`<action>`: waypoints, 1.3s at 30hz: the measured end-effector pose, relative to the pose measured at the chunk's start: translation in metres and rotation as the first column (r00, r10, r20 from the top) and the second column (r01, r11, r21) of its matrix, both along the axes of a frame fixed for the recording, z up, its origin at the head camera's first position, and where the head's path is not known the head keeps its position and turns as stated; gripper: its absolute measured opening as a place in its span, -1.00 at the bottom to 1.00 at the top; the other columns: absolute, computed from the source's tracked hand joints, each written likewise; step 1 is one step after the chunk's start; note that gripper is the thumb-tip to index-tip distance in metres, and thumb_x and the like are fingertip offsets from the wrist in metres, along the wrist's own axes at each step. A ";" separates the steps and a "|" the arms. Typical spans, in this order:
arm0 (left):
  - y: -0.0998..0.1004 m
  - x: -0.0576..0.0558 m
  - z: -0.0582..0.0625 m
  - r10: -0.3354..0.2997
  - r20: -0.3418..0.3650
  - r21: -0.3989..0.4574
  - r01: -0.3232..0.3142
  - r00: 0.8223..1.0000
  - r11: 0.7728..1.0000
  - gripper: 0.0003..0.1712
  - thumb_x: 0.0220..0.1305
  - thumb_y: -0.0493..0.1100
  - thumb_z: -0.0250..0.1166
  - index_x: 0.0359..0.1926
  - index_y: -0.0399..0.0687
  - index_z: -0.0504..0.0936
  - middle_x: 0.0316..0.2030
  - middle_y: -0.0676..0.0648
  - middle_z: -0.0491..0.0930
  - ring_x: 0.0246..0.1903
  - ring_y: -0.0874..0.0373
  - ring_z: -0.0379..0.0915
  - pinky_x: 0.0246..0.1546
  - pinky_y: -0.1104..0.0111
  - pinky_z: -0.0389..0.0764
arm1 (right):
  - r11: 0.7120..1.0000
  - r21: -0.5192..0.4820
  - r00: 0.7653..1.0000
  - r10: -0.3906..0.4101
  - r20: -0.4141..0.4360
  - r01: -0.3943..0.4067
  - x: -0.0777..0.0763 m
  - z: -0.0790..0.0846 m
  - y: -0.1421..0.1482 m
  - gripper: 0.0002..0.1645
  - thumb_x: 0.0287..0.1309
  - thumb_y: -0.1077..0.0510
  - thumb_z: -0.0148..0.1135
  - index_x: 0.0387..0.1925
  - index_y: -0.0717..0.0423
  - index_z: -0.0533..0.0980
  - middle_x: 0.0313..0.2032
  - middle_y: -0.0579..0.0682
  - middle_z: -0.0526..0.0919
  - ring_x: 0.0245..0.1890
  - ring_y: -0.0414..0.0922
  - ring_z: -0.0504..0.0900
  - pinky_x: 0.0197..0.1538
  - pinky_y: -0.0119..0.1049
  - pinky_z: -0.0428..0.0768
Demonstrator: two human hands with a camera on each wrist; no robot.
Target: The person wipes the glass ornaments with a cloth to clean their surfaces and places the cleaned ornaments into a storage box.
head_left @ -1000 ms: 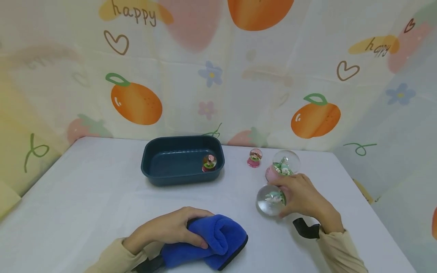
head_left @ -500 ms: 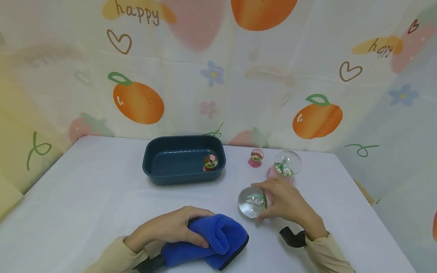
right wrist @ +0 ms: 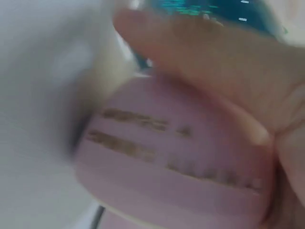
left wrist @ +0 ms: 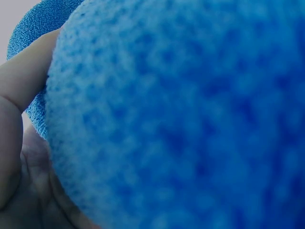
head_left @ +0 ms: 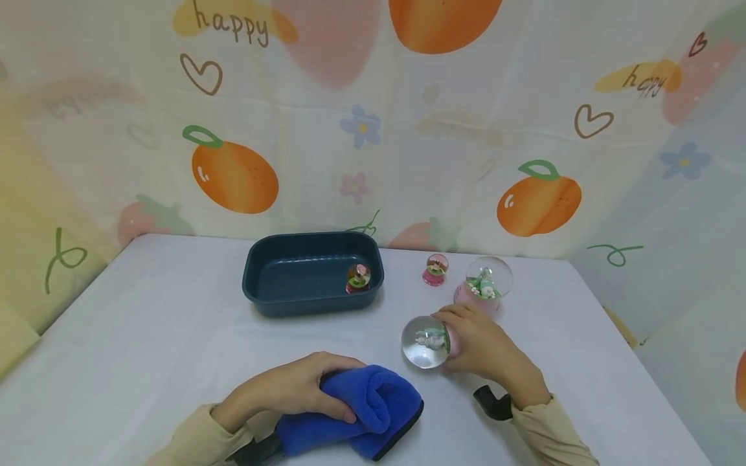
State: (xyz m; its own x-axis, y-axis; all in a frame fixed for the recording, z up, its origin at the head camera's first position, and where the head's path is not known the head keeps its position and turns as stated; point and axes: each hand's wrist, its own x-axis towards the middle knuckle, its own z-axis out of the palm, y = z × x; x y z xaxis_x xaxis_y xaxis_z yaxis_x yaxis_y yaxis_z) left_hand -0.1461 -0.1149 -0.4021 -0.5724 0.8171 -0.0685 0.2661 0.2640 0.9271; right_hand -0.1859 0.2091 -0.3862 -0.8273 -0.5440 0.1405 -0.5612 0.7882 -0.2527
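Snow globe [head_left: 424, 343]: clear ball, pale green-and-white figure inside, pink base [right wrist: 167, 157] with gold-brown lettering (blurred in the right wrist view, can't read it). It's tipped sideways, ball toward the left, at the white table [head_left: 157, 323] between the folded blue cloth [head_left: 379, 401] and an upright second globe [head_left: 488, 279]; can't tell if it touches down. Right hand [head_left: 489, 346] grips its base, left hand [head_left: 291, 388] clutches the cloth.
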 end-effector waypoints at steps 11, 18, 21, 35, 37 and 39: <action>-0.003 0.001 0.004 0.104 -0.073 -0.013 -0.105 0.992 0.994 -0.51 0.28 0.04 0.36 0.22 0.32 0.51 0.04 0.20 0.64 0.02 0.28 0.55 0.07 0.41 0.52 | 1.000 0.016 0.991 0.004 -0.135 -0.002 -0.004 -0.008 -0.001 -0.26 -0.48 0.17 0.68 -0.07 0.18 0.63 -0.10 0.05 0.71 0.00 0.03 0.61 0.14 -0.01 0.57; -0.011 -0.002 0.012 0.377 -0.132 0.111 -0.364 0.917 0.925 -0.51 0.36 -0.03 0.28 0.28 0.20 0.47 0.13 0.04 0.61 0.05 0.11 0.57 0.02 0.26 0.61 | 0.997 -0.071 0.987 -0.025 -0.157 0.014 -0.005 -0.008 -0.007 -0.26 -0.46 0.11 0.67 -0.06 0.16 0.63 -0.13 0.00 0.72 -0.08 -0.04 0.64 0.08 -0.05 0.59; -0.014 -0.003 0.016 0.512 -0.150 0.227 -0.474 0.846 0.851 -0.51 0.37 -0.13 0.26 0.30 0.06 0.45 0.15 -0.09 0.59 0.04 0.01 0.60 -0.02 0.20 0.66 | 0.987 -0.161 0.991 -0.039 -0.130 0.018 -0.005 -0.008 -0.009 -0.26 -0.47 0.10 0.68 -0.06 0.14 0.63 -0.15 -0.04 0.73 -0.11 -0.09 0.66 0.04 -0.09 0.61; -0.015 -0.005 0.017 0.716 -0.154 0.402 -0.619 0.681 0.675 -0.60 0.40 -0.26 0.19 0.23 -0.12 0.44 0.14 -0.15 0.56 0.02 0.20 0.55 0.01 0.31 0.60 | 0.905 -0.424 0.992 0.014 0.122 0.040 0.013 -0.013 -0.040 -0.21 -0.44 0.02 0.72 -0.01 0.02 0.60 -0.14 -0.18 0.72 -0.15 -0.27 0.60 -0.02 -0.31 0.60; -0.014 -0.005 0.017 0.706 -0.153 0.400 -0.610 0.692 0.684 -0.60 0.41 -0.26 0.18 0.23 -0.12 0.43 0.14 -0.17 0.55 0.01 0.17 0.55 0.00 0.31 0.61 | 0.895 -0.446 0.988 0.048 0.146 0.023 0.016 -0.013 -0.045 -0.21 -0.45 0.02 0.72 -0.01 0.00 0.59 -0.14 -0.18 0.72 -0.15 -0.27 0.61 -0.01 -0.33 0.60; -0.014 -0.004 0.017 0.689 -0.149 0.381 -0.602 0.709 0.702 -0.59 0.43 -0.23 0.16 0.25 -0.11 0.41 0.15 -0.18 0.54 0.03 0.11 0.55 0.00 0.27 0.63 | 0.885 -0.466 0.980 0.081 0.179 0.013 0.019 -0.013 -0.050 -0.19 -0.45 0.01 0.73 -0.01 -0.01 0.59 -0.12 -0.18 0.71 -0.13 -0.27 0.61 0.00 -0.33 0.59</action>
